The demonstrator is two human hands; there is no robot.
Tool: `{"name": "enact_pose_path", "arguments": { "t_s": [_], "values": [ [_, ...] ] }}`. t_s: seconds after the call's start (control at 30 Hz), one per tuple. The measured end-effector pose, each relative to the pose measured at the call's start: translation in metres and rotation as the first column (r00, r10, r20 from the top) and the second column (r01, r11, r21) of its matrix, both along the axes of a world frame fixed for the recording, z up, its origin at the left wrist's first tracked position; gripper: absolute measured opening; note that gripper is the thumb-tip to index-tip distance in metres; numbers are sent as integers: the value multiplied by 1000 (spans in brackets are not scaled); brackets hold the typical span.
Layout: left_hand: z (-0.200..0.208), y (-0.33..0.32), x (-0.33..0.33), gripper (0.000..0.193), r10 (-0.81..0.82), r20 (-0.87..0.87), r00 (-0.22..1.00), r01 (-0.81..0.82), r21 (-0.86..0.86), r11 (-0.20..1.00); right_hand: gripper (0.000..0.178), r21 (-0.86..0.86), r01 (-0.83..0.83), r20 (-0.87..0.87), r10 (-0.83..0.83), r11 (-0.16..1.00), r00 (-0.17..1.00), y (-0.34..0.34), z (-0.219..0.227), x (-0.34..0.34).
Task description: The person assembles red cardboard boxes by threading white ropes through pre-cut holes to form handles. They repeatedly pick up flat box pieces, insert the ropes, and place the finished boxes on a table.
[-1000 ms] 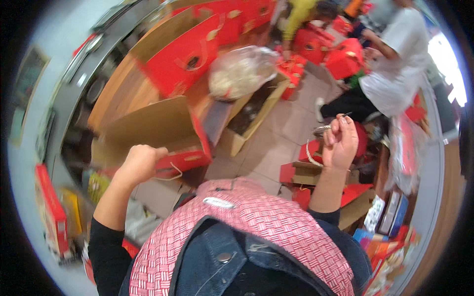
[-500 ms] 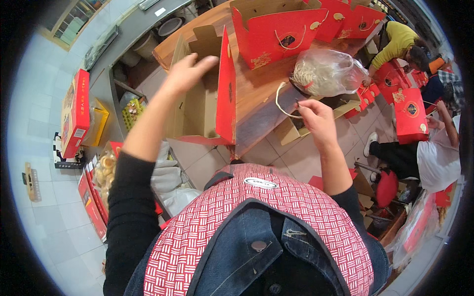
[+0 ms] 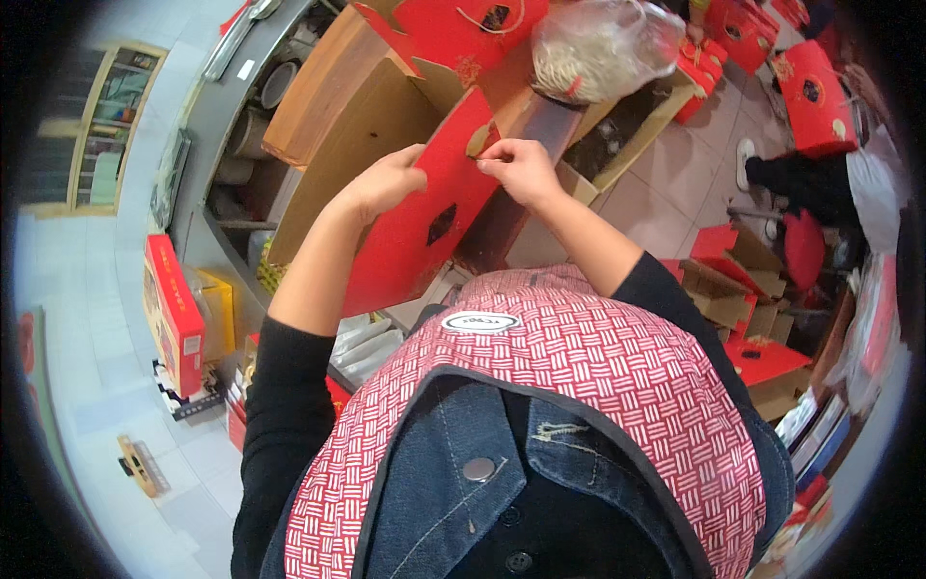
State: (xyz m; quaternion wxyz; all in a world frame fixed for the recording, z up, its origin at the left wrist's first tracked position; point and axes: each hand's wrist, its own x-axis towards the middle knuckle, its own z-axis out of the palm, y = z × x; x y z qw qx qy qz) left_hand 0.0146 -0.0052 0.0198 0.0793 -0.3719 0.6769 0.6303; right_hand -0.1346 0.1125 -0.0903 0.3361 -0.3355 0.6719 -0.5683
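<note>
From where I'm standing, white-tiled wall (image 3: pixel 92 265) rises along the left, palest where the light catches it. A wood-framed window (image 3: pixel 102 131) is set high in it, colourful shapes showing behind the panes. A long grey counter (image 3: pixel 193 207) runs beside the wall. Nearer the middle stands a brown wooden table (image 3: pixel 320 98) with a curved edge; rosy square floor tiles (image 3: pixel 667 191) spread beyond, toward a red-seated stool (image 3: pixel 803 249) on the right.

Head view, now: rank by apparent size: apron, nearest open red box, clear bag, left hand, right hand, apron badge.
1. Apron
2. Red box
3. Clear bag
4. Left hand and right hand: look alike, unranked
5. Badge

Apparent size only; the apron sits nearer the camera.
</note>
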Motion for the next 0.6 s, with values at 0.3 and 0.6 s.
{"name": "enact_pose_path", "arguments": {
  "t_s": [0.3, 0.6],
  "values": [
    [2, -3, -22, 23, 199, 125, 972, -216, 146, 965, 13, 16, 151, 68, -151, 988, 986, -4, -19, 20],
    [-9, -12, -25, 20, 209, 107, 972, -223, 140, 965, 9, -85, 119, -312, -140, 989, 940, -12, -4, 16]
  ]
}}
